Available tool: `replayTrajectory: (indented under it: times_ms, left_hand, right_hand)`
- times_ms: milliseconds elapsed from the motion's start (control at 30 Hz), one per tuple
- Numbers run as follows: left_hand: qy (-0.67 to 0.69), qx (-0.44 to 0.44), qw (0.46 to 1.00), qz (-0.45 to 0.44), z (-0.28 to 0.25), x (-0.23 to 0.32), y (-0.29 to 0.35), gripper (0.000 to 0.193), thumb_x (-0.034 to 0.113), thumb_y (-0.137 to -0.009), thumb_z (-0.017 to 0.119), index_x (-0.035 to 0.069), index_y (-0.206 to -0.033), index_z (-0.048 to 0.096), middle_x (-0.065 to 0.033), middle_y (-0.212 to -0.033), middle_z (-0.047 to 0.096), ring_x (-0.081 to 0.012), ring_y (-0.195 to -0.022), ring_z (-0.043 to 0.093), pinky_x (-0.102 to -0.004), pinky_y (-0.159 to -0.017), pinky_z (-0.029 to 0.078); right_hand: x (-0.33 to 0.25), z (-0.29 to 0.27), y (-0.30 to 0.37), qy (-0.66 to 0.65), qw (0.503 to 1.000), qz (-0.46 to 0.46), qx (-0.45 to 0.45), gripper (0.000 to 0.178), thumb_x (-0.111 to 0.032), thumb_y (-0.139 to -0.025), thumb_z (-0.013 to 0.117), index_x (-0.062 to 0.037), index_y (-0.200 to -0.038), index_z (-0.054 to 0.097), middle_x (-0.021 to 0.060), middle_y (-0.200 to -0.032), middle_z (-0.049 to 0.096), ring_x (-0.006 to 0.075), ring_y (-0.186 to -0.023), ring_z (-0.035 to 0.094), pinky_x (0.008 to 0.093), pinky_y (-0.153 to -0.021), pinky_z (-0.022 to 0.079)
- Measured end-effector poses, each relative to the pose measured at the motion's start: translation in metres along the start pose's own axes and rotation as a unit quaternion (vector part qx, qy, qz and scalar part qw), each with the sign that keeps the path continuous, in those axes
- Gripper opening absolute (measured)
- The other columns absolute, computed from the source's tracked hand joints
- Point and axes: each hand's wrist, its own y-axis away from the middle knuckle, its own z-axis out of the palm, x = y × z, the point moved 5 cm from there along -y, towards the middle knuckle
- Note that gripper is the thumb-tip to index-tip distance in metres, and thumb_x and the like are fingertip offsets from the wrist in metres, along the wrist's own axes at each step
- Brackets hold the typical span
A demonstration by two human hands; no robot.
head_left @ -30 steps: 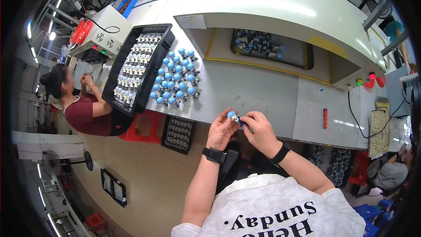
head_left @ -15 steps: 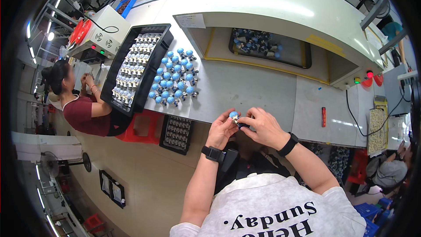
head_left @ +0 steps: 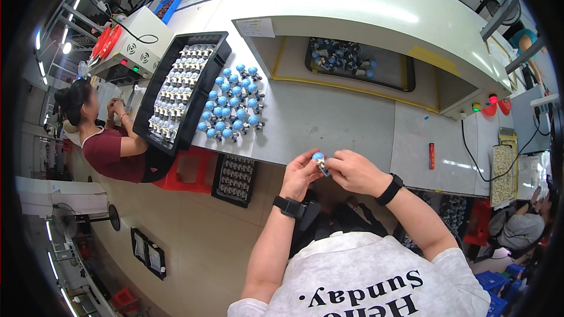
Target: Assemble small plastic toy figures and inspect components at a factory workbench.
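A small figurine (head_left: 318,157) with a round blue head and a pale body is held up over the table's front edge. My left hand (head_left: 298,177) pinches it between thumb and fingers. Close against its other side is my right hand (head_left: 356,172), fingers bent and closed around its lower part. A small grey-blue piece shows at the figurine's bottom end; whether it is separate I cannot tell. To the left on the table stand several similar blue-headed figurines (head_left: 236,101) in loose rows.
Left of them a black tray (head_left: 194,130) holds rows of pale-headed figurines. Ahead, a white hooded box (head_left: 352,9) covers another black tray (head_left: 405,82) with blue-and-dark pieces. A red marker-like stick (head_left: 432,156) lies to the right. A co-worker (head_left: 117,149) sits at far left.
The figurine has turned, so more of its body and lower end shows, and shifted slightly right. My right hand has drawn a little down, its fingers now more closed at the figurine's side.
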Motion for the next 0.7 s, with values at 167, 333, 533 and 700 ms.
replayTrajectory:
  times_ms: [167,333,533,700]
  left_hand:
    - [-0.022,-0.004,0.998,0.054,0.000,0.020,0.002,0.032,0.008,-0.087,0.049,0.003,-0.118,0.044,-0.0135,-0.111,0.053,-0.0192,-0.094,0.057,-0.0309,-0.078,0.049]
    - [0.024,-0.037,0.998,0.041,0.003,0.019,0.004,0.034,0.007,-0.087,0.046,0.004,-0.120,0.041,-0.0151,-0.118,0.049,-0.0201,-0.098,0.055,-0.0328,-0.082,0.048]
    - [0.057,-0.055,0.996,0.027,0.006,0.014,0.004,0.034,0.007,-0.088,0.044,0.004,-0.122,0.040,-0.0154,-0.118,0.048,-0.0206,-0.099,0.055,-0.0336,-0.083,0.048]
    - [0.067,-0.058,0.996,0.023,0.007,0.014,0.003,0.035,0.008,-0.088,0.044,0.005,-0.123,0.039,-0.0156,-0.118,0.048,-0.0204,-0.098,0.055,-0.0327,-0.082,0.049]
  right_hand:
    - [0.028,-0.021,0.013,-0.136,0.976,0.122,0.121,0.014,-0.010,-0.077,0.052,-0.0015,-0.088,0.055,0.0137,-0.080,0.056,0.0290,-0.074,0.055,0.0350,-0.065,0.044]
    - [0.082,-0.028,0.036,-0.092,0.928,0.291,0.215,0.024,-0.015,-0.077,0.055,-0.0021,-0.098,0.053,0.0153,-0.089,0.057,0.0283,-0.076,0.056,0.0339,-0.068,0.045]
    - [0.102,-0.026,0.067,0.036,0.918,0.282,0.276,0.034,-0.020,-0.071,0.064,-0.0039,-0.099,0.052,0.0123,-0.098,0.054,0.0256,-0.080,0.054,0.0324,-0.069,0.044]
    - [0.138,-0.029,0.120,-0.036,0.834,0.394,0.385,0.041,-0.012,-0.067,0.067,-0.0028,-0.102,0.046,0.0109,-0.093,0.049,0.0201,-0.077,0.050,0.0285,-0.067,0.042]
